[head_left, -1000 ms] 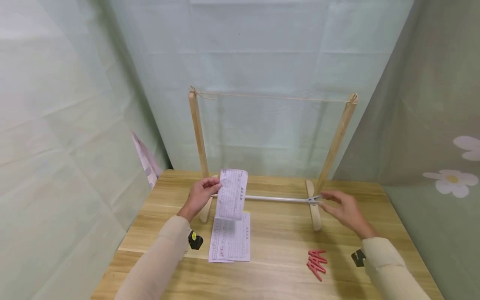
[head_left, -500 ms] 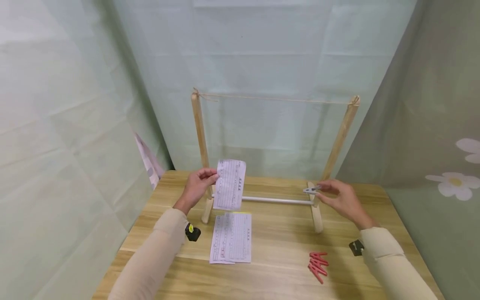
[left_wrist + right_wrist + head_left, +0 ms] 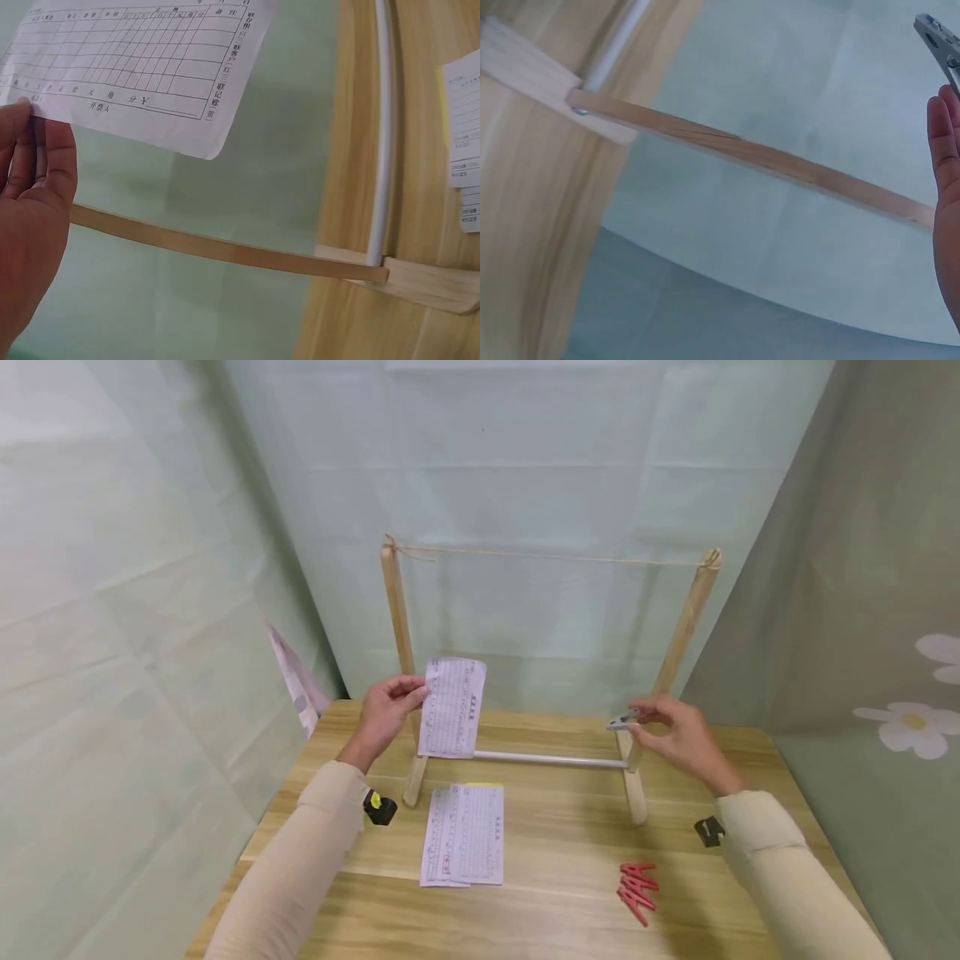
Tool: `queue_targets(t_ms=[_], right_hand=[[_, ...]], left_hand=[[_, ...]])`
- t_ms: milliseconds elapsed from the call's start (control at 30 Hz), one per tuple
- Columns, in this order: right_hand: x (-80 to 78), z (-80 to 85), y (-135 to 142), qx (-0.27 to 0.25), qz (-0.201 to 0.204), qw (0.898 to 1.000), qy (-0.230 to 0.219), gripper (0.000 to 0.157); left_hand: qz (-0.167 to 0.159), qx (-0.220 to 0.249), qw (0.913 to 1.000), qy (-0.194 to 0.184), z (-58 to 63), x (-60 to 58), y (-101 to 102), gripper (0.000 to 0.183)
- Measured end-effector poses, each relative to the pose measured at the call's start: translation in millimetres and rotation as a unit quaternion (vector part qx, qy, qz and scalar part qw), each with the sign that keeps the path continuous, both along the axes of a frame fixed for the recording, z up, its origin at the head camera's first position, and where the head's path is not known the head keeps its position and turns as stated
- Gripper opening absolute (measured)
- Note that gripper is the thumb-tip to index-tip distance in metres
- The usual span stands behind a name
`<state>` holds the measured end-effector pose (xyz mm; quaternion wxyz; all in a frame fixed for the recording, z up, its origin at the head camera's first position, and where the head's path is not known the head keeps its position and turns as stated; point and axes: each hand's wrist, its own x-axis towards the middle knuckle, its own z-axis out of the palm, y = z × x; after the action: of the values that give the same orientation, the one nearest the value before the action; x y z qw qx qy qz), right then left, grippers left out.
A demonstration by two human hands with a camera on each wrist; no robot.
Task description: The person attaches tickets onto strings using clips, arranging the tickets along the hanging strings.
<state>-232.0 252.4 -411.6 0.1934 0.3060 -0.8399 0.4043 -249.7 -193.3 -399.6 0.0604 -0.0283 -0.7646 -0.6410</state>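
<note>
In the head view, a paper slip point(image 3: 453, 708) is pinched by the left hand point(image 3: 384, 714) above the desk point(image 3: 558, 827), a grey clip point(image 3: 619, 722) by the right hand point(image 3: 678, 733) near the right post point(image 3: 686, 627); in the left wrist view, the slip is best gripped lightly, uncreased; in the right wrist view, the clip's nose is best left unobstructed.

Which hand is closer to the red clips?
Right. The right hand is beyond the red clips, pinching a grey clip; the left hand is farther, off to their left, holding a paper slip.

Arms point(image 3: 296, 860) outstretched, left hand point(image 3: 382, 714) and right hand point(image 3: 681, 735) pinch with bent fingers point(image 3: 58, 157).
</note>
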Motion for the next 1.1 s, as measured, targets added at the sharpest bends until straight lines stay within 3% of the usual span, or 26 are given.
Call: queue_targets(t_ms=[400, 767, 1100], right_hand=[[-8.0, 26.4, -10, -0.004, 0.003, 0.999, -0.048, 0.036], [-13.5, 56.0, -27, 0.008, 0.026, 0.999, -0.028, 0.039], [-18.3, 77.2, -43, 0.012, 0.035, 0.997, -0.062, 0.038]], left_hand=[[0.034, 0.009, 0.9992, 0.020, 18.1, -2.2, -6, 0.030], [0.056, 0.003, 0.9975, 0.042, 31.3, -3.9, -9, 0.030], [0.060, 0.013, 0.9964, 0.059, 45.6, -7.2, -8, 0.027]])
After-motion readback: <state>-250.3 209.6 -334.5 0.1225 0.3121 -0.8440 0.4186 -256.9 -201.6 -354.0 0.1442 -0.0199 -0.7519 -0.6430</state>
